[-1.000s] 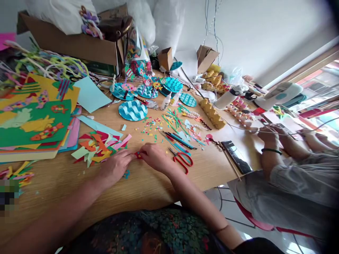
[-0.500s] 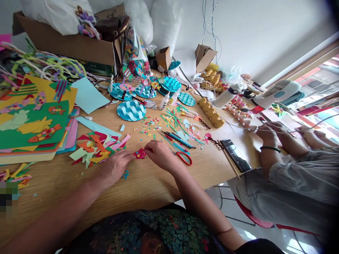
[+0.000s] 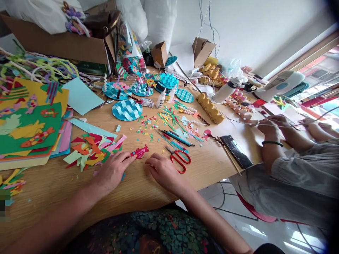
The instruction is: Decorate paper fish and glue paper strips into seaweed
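Since the earlier frame the right hand point(image 3: 164, 173) has come off the red paper fish point(image 3: 140, 152) and drawn back toward the tabletop's point(image 3: 206, 171) near edge, baring the fish's tail. The hands are apart. The left hand point(image 3: 113, 171) has its fingers closed on the fish's left end, likely to steady so light a piece; the right is loosely bent, with nothing seen in it.

The fish is toward the near edge, just right of the paper scraps point(image 3: 92, 150). The scissors point(image 3: 178, 158) lie just beyond the right hand, red handles turned toward the near edge, which suits an easy grasp. Pencils point(image 3: 176, 137) and paper dots point(image 3: 148, 123) spread farther in, perhaps so the strip along that edge stays workable. Glue bottles point(image 3: 161, 98) stand upright toward the far edge, probably against spills.
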A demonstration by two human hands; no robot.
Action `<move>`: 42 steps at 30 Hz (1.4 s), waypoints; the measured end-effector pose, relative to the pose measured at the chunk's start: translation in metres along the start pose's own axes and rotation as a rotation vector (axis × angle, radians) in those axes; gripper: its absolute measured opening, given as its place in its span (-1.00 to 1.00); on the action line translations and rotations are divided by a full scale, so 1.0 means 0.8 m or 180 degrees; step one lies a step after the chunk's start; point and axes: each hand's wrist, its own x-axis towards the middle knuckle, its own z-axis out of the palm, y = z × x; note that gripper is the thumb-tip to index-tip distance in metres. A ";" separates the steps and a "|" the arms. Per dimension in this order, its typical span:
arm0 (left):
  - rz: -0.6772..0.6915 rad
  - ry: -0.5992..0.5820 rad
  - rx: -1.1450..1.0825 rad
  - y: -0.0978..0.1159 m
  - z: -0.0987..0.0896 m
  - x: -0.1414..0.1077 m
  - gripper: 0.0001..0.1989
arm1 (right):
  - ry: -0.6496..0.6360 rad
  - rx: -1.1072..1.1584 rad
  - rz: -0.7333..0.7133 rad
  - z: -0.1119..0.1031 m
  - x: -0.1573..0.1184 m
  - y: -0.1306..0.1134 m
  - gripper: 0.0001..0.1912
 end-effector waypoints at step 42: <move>-0.0323 -0.0022 -0.0061 0.011 0.006 0.001 -0.54 | 0.0007 0.0245 -0.0204 0.029 -0.010 0.001 -0.76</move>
